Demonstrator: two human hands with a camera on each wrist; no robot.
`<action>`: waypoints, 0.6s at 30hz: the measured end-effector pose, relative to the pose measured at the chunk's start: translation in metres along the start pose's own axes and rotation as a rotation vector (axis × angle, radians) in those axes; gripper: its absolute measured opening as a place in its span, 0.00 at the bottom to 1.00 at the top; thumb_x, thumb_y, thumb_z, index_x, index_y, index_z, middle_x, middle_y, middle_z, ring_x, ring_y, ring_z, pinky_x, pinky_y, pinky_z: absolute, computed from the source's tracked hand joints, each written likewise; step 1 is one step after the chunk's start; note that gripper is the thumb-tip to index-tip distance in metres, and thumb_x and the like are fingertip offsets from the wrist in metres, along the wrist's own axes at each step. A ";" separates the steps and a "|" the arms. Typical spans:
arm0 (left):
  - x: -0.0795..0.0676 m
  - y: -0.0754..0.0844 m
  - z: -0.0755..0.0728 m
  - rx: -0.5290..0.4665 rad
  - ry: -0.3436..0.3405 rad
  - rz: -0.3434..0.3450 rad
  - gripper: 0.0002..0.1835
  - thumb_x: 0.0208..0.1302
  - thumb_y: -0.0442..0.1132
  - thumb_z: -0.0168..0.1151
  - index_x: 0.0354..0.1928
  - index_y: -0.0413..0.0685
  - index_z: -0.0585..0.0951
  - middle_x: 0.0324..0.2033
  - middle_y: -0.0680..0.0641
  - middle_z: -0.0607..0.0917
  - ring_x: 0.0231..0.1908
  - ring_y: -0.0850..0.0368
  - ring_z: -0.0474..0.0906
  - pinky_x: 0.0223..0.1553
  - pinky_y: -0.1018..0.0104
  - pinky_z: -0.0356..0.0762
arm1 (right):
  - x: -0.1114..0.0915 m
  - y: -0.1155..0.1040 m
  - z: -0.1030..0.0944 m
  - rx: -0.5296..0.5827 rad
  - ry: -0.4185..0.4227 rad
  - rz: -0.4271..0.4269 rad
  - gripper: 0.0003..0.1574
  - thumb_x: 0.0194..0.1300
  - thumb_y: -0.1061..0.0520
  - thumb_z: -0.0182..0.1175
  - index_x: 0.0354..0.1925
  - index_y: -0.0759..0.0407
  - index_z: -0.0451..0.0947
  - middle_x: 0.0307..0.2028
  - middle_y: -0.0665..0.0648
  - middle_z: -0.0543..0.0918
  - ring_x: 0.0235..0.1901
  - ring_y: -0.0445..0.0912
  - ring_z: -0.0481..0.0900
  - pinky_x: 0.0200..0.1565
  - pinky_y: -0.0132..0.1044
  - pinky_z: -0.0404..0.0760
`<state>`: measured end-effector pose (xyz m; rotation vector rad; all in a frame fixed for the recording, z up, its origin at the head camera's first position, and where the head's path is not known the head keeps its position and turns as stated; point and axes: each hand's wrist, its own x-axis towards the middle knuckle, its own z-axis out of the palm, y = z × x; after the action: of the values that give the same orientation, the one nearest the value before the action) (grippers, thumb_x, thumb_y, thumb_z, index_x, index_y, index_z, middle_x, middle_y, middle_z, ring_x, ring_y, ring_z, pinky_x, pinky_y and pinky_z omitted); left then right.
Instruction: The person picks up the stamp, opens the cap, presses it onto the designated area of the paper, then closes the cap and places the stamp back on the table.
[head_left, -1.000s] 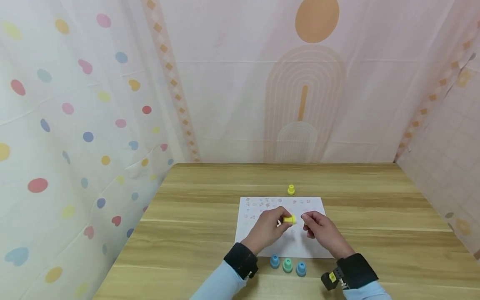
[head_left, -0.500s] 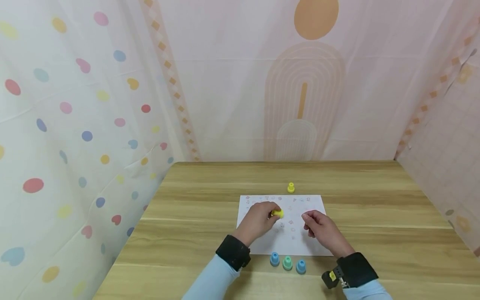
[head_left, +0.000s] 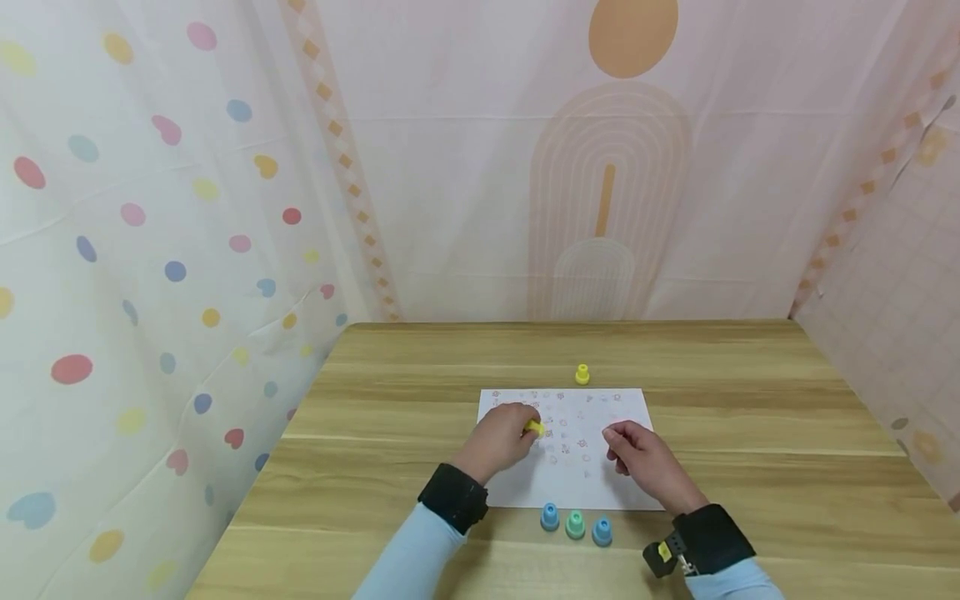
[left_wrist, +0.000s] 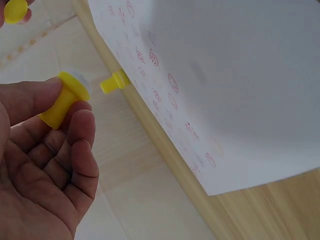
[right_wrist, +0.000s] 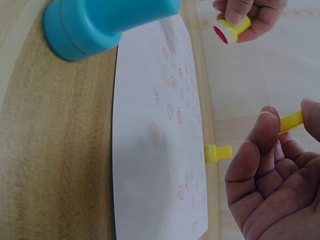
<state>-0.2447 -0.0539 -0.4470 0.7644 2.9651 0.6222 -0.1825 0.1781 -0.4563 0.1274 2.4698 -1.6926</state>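
Observation:
My left hand [head_left: 497, 442] pinches a yellow stamp [left_wrist: 59, 106] between thumb and fingers over the left half of a white paper [head_left: 615, 492]. The stamp's red stamping face [right_wrist: 221, 35] shows in the right wrist view, turned sideways above the sheet. Over the paper's right side, my right hand [head_left: 643, 460] pinches a small yellow cap [right_wrist: 291, 121] between thumb and index finger. Its round top [left_wrist: 16, 11] appears at the corner of the left wrist view. Small faint red and purple prints [head_left: 566, 448] are scattered across the paper's upper part.
Beyond the paper's far edge stands another yellow stamp [head_left: 582, 375]. Along the near edge stand a blue stamp [head_left: 550, 517], a green stamp [head_left: 575, 526] and a second blue stamp [head_left: 602, 532]. All are on a wooden table [head_left: 750, 417] with printed curtains [head_left: 465, 208] behind.
My left hand has moved left across the paper with the yellow stamp, away from my right hand. The right hand has stayed in about the same spot.

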 end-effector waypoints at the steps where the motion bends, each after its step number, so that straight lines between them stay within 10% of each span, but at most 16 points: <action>1: 0.000 -0.001 0.000 0.011 -0.007 -0.006 0.10 0.64 0.36 0.69 0.46 0.47 0.85 0.37 0.52 0.84 0.34 0.60 0.74 0.42 0.67 0.77 | 0.000 0.000 0.000 -0.001 0.000 0.000 0.19 0.78 0.52 0.50 0.54 0.67 0.73 0.34 0.59 0.77 0.33 0.49 0.74 0.39 0.40 0.73; 18: -0.006 -0.011 0.009 0.153 -0.136 -0.045 0.05 0.63 0.34 0.67 0.40 0.46 0.86 0.33 0.50 0.85 0.32 0.59 0.75 0.41 0.64 0.78 | -0.001 0.002 -0.001 -0.025 -0.007 0.017 0.20 0.78 0.50 0.50 0.54 0.66 0.73 0.35 0.58 0.77 0.34 0.49 0.73 0.39 0.41 0.72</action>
<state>-0.2429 -0.0621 -0.4595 0.7148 2.9197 0.3299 -0.1816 0.1795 -0.4578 0.1395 2.4769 -1.6524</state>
